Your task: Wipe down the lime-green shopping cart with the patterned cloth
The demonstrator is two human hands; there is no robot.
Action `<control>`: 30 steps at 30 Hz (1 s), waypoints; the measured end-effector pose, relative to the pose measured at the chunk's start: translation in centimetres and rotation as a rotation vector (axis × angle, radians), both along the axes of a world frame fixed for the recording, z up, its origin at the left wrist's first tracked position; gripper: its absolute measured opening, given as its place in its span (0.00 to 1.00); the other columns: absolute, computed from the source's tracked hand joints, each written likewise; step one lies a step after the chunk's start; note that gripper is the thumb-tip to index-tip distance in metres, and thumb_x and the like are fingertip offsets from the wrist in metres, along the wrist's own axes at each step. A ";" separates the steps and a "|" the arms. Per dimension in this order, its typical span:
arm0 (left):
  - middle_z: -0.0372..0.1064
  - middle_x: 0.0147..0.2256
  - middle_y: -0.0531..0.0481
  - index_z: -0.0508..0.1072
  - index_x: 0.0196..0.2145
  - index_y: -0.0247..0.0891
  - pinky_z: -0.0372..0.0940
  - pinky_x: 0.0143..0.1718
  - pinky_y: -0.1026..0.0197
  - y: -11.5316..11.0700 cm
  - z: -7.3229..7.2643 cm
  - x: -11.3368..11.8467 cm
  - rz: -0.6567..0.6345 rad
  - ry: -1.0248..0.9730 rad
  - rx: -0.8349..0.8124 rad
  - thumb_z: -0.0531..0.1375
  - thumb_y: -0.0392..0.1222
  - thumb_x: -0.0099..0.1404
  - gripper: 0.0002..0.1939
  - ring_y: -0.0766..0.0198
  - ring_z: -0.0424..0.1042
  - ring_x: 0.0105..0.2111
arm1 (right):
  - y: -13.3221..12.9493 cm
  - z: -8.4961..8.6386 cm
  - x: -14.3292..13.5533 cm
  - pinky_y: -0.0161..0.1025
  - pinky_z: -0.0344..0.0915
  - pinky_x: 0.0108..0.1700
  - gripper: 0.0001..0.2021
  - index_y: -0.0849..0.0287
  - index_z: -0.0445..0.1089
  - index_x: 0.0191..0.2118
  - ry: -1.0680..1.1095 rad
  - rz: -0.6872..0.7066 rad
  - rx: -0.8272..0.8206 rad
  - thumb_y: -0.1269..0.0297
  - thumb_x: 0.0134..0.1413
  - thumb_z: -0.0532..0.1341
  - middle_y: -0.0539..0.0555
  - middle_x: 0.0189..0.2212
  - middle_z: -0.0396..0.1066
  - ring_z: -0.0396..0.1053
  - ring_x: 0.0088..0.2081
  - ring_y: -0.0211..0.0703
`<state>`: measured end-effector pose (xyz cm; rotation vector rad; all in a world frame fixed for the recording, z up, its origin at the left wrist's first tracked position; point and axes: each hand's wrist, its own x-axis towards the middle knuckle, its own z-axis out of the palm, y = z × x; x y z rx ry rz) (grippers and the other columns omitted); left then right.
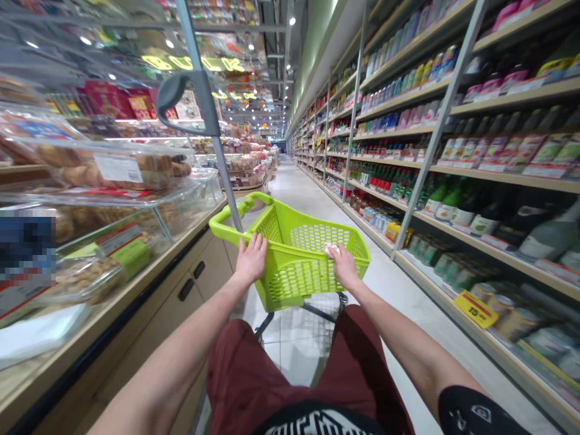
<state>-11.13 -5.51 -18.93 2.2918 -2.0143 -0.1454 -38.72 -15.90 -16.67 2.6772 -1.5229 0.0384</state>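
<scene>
A lime-green shopping cart [312,244] with perforated plastic sides stands side-on in front of my legs. On its near rim, close to the handle end, my left hand [252,258] lies with fingers stretched out over the edge. My right hand [343,263] is at the same rim farther right, its fingers closed on a crumpled white tissue [331,249]. A grey pole with a looped grip [188,103] rises by the cart's handle. The part of the basket floor behind the near wall is hidden.
Along the left runs a counter [181,254] with packaged baked goods [118,166]. Tall shelves [408,205] of bottles and cans line the right side, with a yellow price tag [475,308] low down. A pale tiled aisle [290,175] stretches ahead.
</scene>
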 end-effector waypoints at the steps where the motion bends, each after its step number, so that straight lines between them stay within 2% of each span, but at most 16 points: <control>1: 0.42 0.59 0.41 0.52 0.57 0.30 0.32 0.56 0.39 -0.1 0.0 -0.5 -0.007 0.002 -0.011 0.45 0.34 0.55 0.30 0.53 0.38 0.60 | 0.2 -0.1 0.5 0.43 0.52 0.49 0.23 0.57 0.61 0.52 -0.027 -0.014 -0.007 0.77 0.48 0.50 0.60 0.54 0.53 0.57 0.49 0.48; 5: 0.43 0.59 0.42 0.53 0.57 0.31 0.31 0.57 0.40 -0.5 0.0 -2.0 -0.085 0.031 -0.026 0.45 0.33 0.55 0.30 0.55 0.40 0.59 | 1.2 -1.1 4.2 0.46 0.49 0.52 0.28 0.55 0.56 0.55 -0.094 0.106 0.006 0.72 0.45 0.57 0.60 0.57 0.47 0.52 0.52 0.51; 8: 0.42 0.59 0.43 0.52 0.57 0.31 0.30 0.56 0.39 -0.5 -0.2 -2.3 -0.083 0.050 -0.013 0.45 0.32 0.54 0.31 0.55 0.39 0.60 | 0.8 -1.4 4.6 0.46 0.50 0.51 0.23 0.51 0.57 0.55 -0.053 0.149 0.043 0.69 0.52 0.53 0.58 0.54 0.53 0.55 0.50 0.48; 10: 0.42 0.59 0.44 0.51 0.58 0.32 0.29 0.56 0.38 -0.5 -0.3 -2.1 -0.086 0.059 -0.011 0.45 0.31 0.54 0.31 0.55 0.39 0.60 | 0.0 -1.0 2.7 0.44 0.52 0.49 0.19 0.51 0.58 0.54 -0.031 0.142 0.068 0.68 0.56 0.49 0.57 0.51 0.58 0.57 0.48 0.46; 12: 0.42 0.59 0.44 0.51 0.58 0.32 0.29 0.56 0.38 -0.4 -0.3 -2.0 -0.078 0.070 -0.010 0.46 0.31 0.54 0.31 0.55 0.39 0.60 | -1.0 -0.3 -0.8 0.44 0.53 0.49 0.18 0.53 0.59 0.53 -0.028 0.118 0.070 0.68 0.57 0.47 0.57 0.50 0.59 0.57 0.48 0.46; 16: 0.43 0.59 0.42 0.52 0.57 0.31 0.30 0.56 0.39 -0.4 0.0 -2.4 -0.050 0.093 -0.016 0.46 0.33 0.55 0.31 0.54 0.39 0.60 | -2.5 1.1 -8.0 0.48 0.51 0.52 0.19 0.61 0.62 0.51 -0.069 -0.078 -0.040 0.72 0.53 0.47 0.62 0.53 0.56 0.54 0.52 0.51; 18: 0.44 0.59 0.41 0.53 0.57 0.31 0.31 0.56 0.39 -0.5 0.3 -2.8 -0.037 0.097 -0.009 0.47 0.33 0.55 0.30 0.53 0.40 0.59 | -2.7 0.9 -9.1 0.49 0.51 0.52 0.20 0.65 0.62 0.50 -0.122 -0.145 -0.087 0.74 0.51 0.47 0.64 0.53 0.55 0.54 0.53 0.52; 20: 0.45 0.58 0.40 0.54 0.56 0.30 0.33 0.56 0.39 -0.7 0.6 -3.2 -0.020 0.096 0.009 0.47 0.35 0.55 0.30 0.52 0.41 0.59 | -2.1 0.1 -7.5 0.50 0.51 0.53 0.22 0.65 0.62 0.50 -0.187 -0.126 -0.095 0.77 0.49 0.46 0.64 0.53 0.56 0.53 0.53 0.50; 24: 0.46 0.58 0.40 0.55 0.55 0.29 0.34 0.56 0.39 -0.9 1.0 -3.4 -0.029 0.084 0.030 0.49 0.37 0.53 0.30 0.52 0.42 0.59 | 0.1 -2.1 0.3 0.49 0.50 0.54 0.23 0.60 0.63 0.50 -0.255 0.033 -0.029 0.80 0.47 0.47 0.60 0.53 0.57 0.52 0.55 0.46; 26: 0.46 0.58 0.41 0.55 0.56 0.30 0.32 0.56 0.39 -0.8 0.9 -3.2 -0.047 0.076 0.023 0.49 0.36 0.53 0.31 0.54 0.42 0.59 | 0.9 -2.5 3.0 0.49 0.49 0.55 0.21 0.57 0.64 0.49 -0.255 0.135 0.018 0.78 0.50 0.48 0.59 0.54 0.56 0.50 0.56 0.46; 28: 0.45 0.58 0.42 0.54 0.56 0.31 0.31 0.56 0.38 -0.6 0.6 -2.9 -0.055 0.073 0.007 0.49 0.36 0.53 0.31 0.55 0.41 0.59 | 1.2 -2.3 3.3 0.49 0.49 0.55 0.20 0.56 0.65 0.48 -0.237 0.185 0.039 0.76 0.51 0.49 0.58 0.54 0.55 0.50 0.56 0.47; 30: 0.44 0.59 0.42 0.54 0.56 0.30 0.31 0.56 0.38 -0.3 0.2 -2.5 -0.025 0.070 -0.014 0.48 0.35 0.53 0.31 0.55 0.40 0.59 | 0.8 -1.7 1.3 0.48 0.50 0.54 0.19 0.57 0.65 0.48 -0.214 0.166 0.040 0.75 0.52 0.49 0.58 0.54 0.56 0.51 0.56 0.47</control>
